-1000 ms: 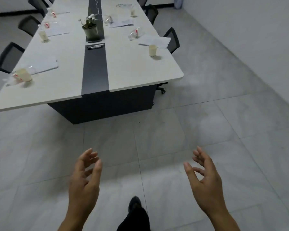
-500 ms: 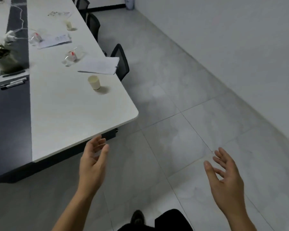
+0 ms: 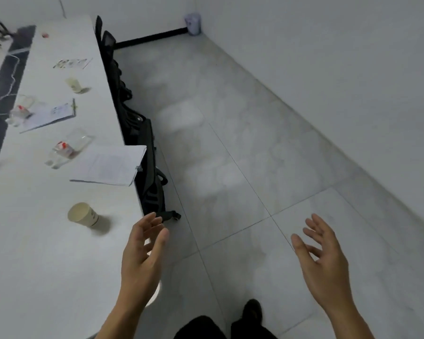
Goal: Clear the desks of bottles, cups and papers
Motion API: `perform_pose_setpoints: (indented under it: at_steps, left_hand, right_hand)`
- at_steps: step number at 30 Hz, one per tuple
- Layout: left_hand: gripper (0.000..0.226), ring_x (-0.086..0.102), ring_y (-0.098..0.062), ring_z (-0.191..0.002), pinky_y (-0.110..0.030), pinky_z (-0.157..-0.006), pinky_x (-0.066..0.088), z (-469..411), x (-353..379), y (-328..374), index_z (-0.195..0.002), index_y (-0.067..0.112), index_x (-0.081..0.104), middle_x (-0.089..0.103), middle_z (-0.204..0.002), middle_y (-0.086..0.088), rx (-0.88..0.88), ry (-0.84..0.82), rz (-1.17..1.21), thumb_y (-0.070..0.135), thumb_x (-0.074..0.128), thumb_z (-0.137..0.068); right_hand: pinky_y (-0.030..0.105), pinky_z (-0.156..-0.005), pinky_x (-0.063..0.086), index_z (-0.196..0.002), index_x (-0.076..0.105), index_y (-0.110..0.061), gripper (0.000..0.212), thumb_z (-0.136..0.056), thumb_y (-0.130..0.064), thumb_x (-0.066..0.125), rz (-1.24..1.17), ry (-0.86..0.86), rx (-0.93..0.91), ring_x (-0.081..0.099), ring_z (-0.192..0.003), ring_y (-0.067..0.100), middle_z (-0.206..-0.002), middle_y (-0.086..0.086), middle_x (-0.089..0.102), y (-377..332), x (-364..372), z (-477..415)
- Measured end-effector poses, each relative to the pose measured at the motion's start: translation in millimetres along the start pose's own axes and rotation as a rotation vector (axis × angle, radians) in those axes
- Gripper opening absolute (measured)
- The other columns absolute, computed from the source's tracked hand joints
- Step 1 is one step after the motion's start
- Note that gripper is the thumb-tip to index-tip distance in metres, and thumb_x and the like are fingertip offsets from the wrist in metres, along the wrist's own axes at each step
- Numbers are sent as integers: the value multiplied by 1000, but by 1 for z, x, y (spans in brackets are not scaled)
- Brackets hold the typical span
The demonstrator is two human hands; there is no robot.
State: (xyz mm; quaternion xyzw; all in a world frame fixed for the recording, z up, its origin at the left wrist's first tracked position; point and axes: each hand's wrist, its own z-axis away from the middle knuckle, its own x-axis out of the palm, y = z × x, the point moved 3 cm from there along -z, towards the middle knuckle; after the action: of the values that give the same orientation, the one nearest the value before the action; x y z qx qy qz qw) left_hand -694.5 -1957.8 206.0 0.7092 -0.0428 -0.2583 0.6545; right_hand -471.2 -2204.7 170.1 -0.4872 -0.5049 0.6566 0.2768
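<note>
A person stands at the corner of a long white table [image 3: 34, 277] with both hands raised and empty. The left hand [image 3: 142, 260] hangs over the table's near edge, fingers loosely spread and gently bent, gripping nothing; the right hand [image 3: 321, 263] is held out over the grey tiled floor [image 3: 230, 143], palm turned inward, fingers relaxed and apart. A paper cup [image 3: 82, 215] stands upright on the table, near the left hand but clear of it, to its left and a little beyond. Farther along, a stack of papers [image 3: 110, 166] juts past the table's edge above a black chair [image 3: 152, 182]; a clear plastic bottle [image 3: 66, 149] with a red label lies on its side just beside the stack. Beyond these, well apart from either hand, lie a second bottle [image 3: 20, 111] on more papers [image 3: 52, 113], a second cup [image 3: 74, 84] and a far sheet [image 3: 71, 62]. A pale bin [image 3: 193, 23] sits in the room's far corner.
</note>
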Motion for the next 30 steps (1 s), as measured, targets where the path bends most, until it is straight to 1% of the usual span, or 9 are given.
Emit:
perform_pose_setpoints:
  at_steps: [2,4,10,12,15,21,24,26,30]
  left_hand:
    - [35,63,1,-108,-21,-84,51,-39,14,14,-126,28,56,67,-118,8,-23,54,26,12,62,-95]
    - [35,63,1,-107,-16,-76,52,-77,26,18,-125,28,56,68,-117,7,-49,131,54,12,62,-95]
    - [39,63,-8,-113,-28,-90,49,-209,93,-5,-127,30,55,67,-118,5,-121,265,110,12,64,-93]
    - [40,63,-8,-113,-26,-88,51,-268,121,-14,-124,35,55,66,-119,2,-130,271,126,12,64,-93]
    - [38,63,1,-107,-13,-84,52,-362,156,-6,-123,35,55,65,-118,1,-144,231,159,12,64,-93]
    - [39,63,-7,-112,-24,-89,51,-558,193,44,-129,25,54,66,-119,3,-59,180,149,14,64,-94]
    - [38,63,-10,-114,-32,-90,50,-639,202,53,-126,31,55,65,-120,3,-35,224,141,23,66,-91]
    - [39,63,-10,-114,-32,-90,50,-690,213,46,-124,35,55,66,-119,3,-43,248,126,27,64,-87]
    - [41,64,-10,-111,-23,-88,53,-791,234,26,-120,40,55,67,-116,4,-86,301,58,11,66,-93]
  right_hand:
    - [15,-87,46,-143,44,-28,59,-90,-24,69,4,-69,-22,55,-118,-6,-133,-16,57,-19,12,-63]
    - [16,-87,46,-144,45,-27,59,-90,-24,69,5,-133,-55,56,-118,-5,-132,-17,57,-34,28,-121]
    - [19,-90,47,-141,44,-34,58,-89,-27,69,37,-273,-88,54,-118,-8,-135,-20,55,-44,108,-292]
    - [23,-92,49,-139,44,-38,58,-89,-26,69,58,-298,-97,54,-119,-6,-136,-20,54,-48,137,-353]
    - [33,-95,52,-138,45,-41,59,-87,-29,71,105,-291,-79,58,-114,0,-135,-17,55,-69,169,-438]
    - [24,-89,50,-136,43,-46,59,-88,-30,71,86,-252,-144,58,-115,0,-133,-21,53,-133,223,-605]
    - [21,-90,54,-137,45,-40,58,-87,-26,71,50,-250,-151,55,-120,-4,-136,-20,53,-144,268,-677]
    - [19,-92,52,-138,46,-37,58,-87,-23,71,36,-270,-138,55,-121,-3,-137,-17,54,-139,308,-725]
    - [31,-94,54,-137,47,-36,58,-87,-21,72,15,-348,-114,57,-120,1,-134,-13,56,-138,399,-827]
